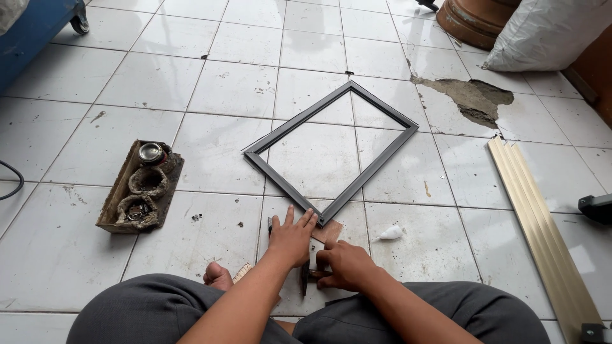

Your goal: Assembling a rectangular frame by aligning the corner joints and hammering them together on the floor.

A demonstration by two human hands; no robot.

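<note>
Dark rectangular metal frame (331,150) flat on white tiled floor (223,89), near corner on a brown board scrap (329,232); left hand (292,237) pressed open-palmed there, right hand (341,264) closed around a dark tool (305,278), white glue tube (390,233) just beside.

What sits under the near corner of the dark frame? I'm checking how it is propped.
A flat brown piece lies under the near corner of the dark frame, on the tiled floor. The left hand covers part of it, so its full shape is hidden.
</note>
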